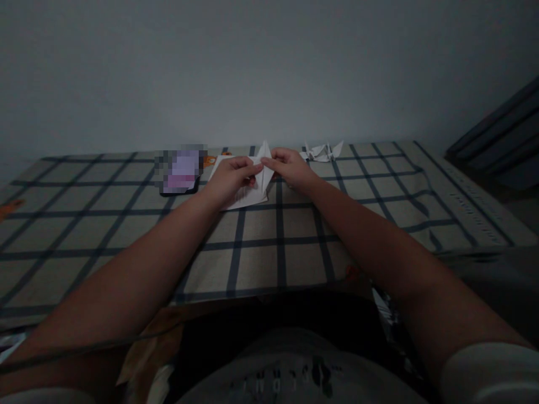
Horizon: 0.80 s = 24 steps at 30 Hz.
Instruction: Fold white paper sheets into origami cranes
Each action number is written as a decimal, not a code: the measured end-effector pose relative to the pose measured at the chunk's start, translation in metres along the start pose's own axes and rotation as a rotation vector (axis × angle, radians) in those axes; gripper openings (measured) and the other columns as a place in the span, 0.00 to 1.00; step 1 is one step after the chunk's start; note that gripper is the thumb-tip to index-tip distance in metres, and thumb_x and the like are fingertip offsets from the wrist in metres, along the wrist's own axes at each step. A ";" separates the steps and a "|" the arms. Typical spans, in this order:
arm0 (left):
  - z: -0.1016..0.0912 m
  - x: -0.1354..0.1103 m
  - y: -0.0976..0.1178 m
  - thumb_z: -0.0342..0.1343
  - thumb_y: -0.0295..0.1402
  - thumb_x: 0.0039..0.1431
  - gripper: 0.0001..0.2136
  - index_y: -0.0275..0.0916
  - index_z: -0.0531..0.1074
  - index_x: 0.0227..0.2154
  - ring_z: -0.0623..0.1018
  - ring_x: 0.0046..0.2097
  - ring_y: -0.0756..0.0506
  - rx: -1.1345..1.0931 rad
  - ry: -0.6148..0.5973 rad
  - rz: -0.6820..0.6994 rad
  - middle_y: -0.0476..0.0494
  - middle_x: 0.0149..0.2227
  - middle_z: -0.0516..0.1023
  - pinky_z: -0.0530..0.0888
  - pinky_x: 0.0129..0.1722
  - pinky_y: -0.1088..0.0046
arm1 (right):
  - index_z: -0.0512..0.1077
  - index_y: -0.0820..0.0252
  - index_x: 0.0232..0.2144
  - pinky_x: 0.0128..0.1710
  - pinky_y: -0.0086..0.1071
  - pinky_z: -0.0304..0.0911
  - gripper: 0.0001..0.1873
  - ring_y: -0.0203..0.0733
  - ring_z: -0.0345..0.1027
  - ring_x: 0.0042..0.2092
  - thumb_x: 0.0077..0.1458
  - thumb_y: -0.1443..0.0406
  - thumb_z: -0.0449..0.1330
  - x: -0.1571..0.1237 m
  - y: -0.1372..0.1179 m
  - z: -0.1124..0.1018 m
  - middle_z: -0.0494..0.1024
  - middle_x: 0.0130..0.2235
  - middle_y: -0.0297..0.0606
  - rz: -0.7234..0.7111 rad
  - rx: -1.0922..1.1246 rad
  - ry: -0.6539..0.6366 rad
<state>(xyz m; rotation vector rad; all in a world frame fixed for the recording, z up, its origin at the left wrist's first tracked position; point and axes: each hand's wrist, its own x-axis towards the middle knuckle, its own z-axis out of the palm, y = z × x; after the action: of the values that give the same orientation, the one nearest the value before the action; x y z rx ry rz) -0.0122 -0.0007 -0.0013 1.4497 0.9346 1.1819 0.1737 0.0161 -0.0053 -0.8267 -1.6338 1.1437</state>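
A folded piece of white paper point(265, 178), narrow and pointed at its top, stands between my two hands. My left hand point(236, 173) pinches its left side between thumb and bent fingers. From the other side my right hand point(290, 165) grips it, thumb laid on the front near the upper part. Beneath my left hand lies a flat sheet of white paper point(242, 200) on the checked tablecloth. Just right of my right hand rest white folded paper cranes point(324, 152); how many cannot be made out. The fingers behind the folded paper are partly hidden.
A phone point(181, 173) with a blurred-out screen lies left of my hands. The checked tablecloth point(261, 258) covers the table up to a grey wall point(261, 73). A dark ridged object point(497, 126) stands beyond the right end. A cord point(96, 348) crosses at lower left.
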 end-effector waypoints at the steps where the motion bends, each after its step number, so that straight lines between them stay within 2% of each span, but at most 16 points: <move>1: 0.000 0.000 -0.001 0.74 0.42 0.46 0.17 0.40 0.72 0.20 0.70 0.21 0.52 0.023 -0.010 0.003 0.50 0.20 0.72 0.65 0.21 0.76 | 0.66 0.58 0.26 0.30 0.25 0.62 0.20 0.32 0.62 0.30 0.60 0.55 0.69 0.000 0.000 0.000 0.67 0.26 0.27 0.002 -0.012 0.004; 4: 0.000 -0.002 -0.002 0.71 0.48 0.51 0.19 0.40 0.73 0.22 0.70 0.22 0.52 0.122 -0.027 0.064 0.49 0.20 0.72 0.65 0.23 0.76 | 0.62 0.57 0.25 0.31 0.25 0.61 0.21 0.32 0.59 0.29 0.62 0.57 0.68 0.000 -0.002 -0.001 0.64 0.25 0.27 -0.007 -0.044 0.028; 8: 0.001 -0.003 0.000 0.65 0.55 0.56 0.22 0.40 0.74 0.24 0.72 0.24 0.50 0.136 -0.048 0.110 0.48 0.22 0.73 0.69 0.26 0.73 | 0.61 0.56 0.25 0.31 0.26 0.60 0.22 0.32 0.58 0.29 0.63 0.57 0.67 0.001 -0.005 -0.001 0.62 0.25 0.27 -0.016 -0.055 0.071; 16: 0.000 -0.006 0.008 0.61 0.49 0.61 0.21 0.40 0.72 0.20 0.68 0.24 0.50 0.417 0.014 0.211 0.49 0.19 0.71 0.65 0.27 0.72 | 0.61 0.56 0.25 0.31 0.26 0.60 0.22 0.33 0.58 0.30 0.63 0.57 0.68 0.000 -0.004 0.001 0.61 0.26 0.26 -0.006 -0.051 0.055; 20: 0.001 -0.010 0.012 0.64 0.50 0.59 0.21 0.40 0.71 0.20 0.69 0.23 0.51 0.413 0.022 0.207 0.49 0.19 0.72 0.64 0.26 0.74 | 0.63 0.57 0.25 0.31 0.26 0.61 0.21 0.32 0.59 0.29 0.63 0.57 0.68 -0.001 -0.005 0.002 0.63 0.26 0.27 -0.005 -0.038 0.018; 24: 0.001 -0.008 0.011 0.64 0.48 0.61 0.21 0.39 0.72 0.20 0.69 0.23 0.51 0.393 0.021 0.226 0.50 0.19 0.72 0.65 0.27 0.74 | 0.64 0.57 0.25 0.30 0.25 0.62 0.25 0.32 0.61 0.28 0.61 0.51 0.69 -0.001 -0.004 0.004 0.66 0.25 0.27 0.006 0.025 0.031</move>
<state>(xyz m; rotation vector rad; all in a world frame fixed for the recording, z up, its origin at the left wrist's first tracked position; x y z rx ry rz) -0.0138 -0.0108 0.0077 1.8993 1.0817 1.2231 0.1701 0.0125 -0.0023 -0.8297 -1.5890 1.1479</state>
